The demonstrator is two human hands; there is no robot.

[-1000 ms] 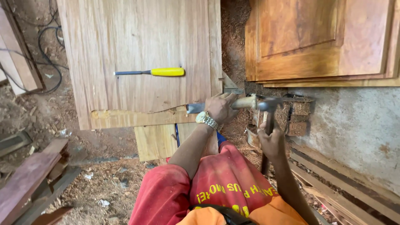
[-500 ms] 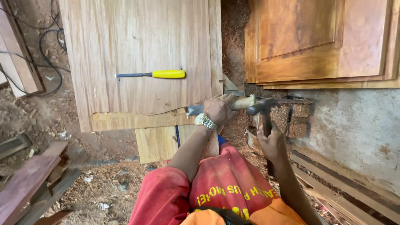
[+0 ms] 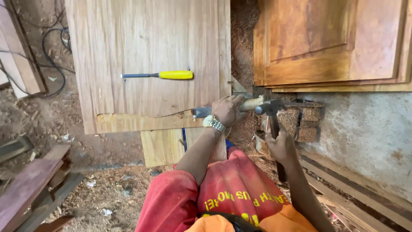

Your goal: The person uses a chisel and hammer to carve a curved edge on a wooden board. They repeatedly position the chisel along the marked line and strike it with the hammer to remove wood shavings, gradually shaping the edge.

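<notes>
I see spare yellow-handled chisel (image 3: 165,75) lying on plywood panel (image 3: 146,56). Left hand (image 3: 227,110) clamped round wood-handled chisel (image 3: 223,109), blade at panel's edge; right hand (image 3: 281,146) gripping hammer (image 3: 271,124), head touching chisel butt. Risk, imo: glancing blow hits knuckles, or blade skids & splits veneer.

Stacked doors (image 3: 334,47) block rightward; wood panel (image 3: 146,43) lies mostly open.
</notes>
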